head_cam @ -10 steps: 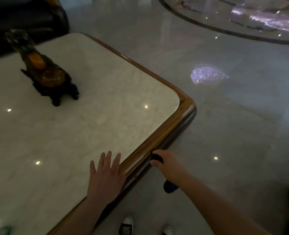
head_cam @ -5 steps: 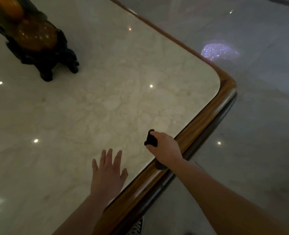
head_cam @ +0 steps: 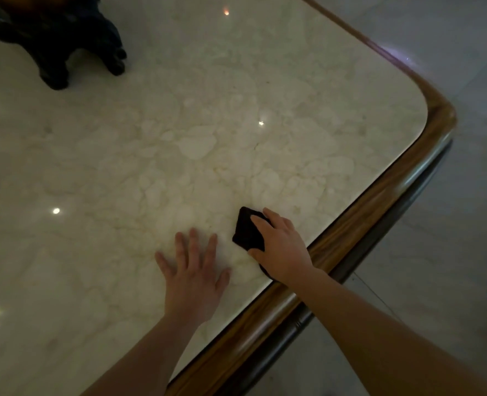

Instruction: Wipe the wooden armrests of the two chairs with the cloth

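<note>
Marble table [head_cam: 236,144] with a wooden rim

A dark cloth [head_cam: 246,231] lies under the right hand [head_cam: 279,247]; the left hand [head_cam: 192,277] is flat beside it; a dark carved figure [head_cam: 56,35] stands far beyond.

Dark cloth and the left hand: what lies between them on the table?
Only a bare strip of marble table separates the left hand from the dark cloth, in the head view.

Dark cloth [head_cam: 248,231] — folded, flat on marble tabletop [head_cam: 236,132], near wooden edge.
</note>
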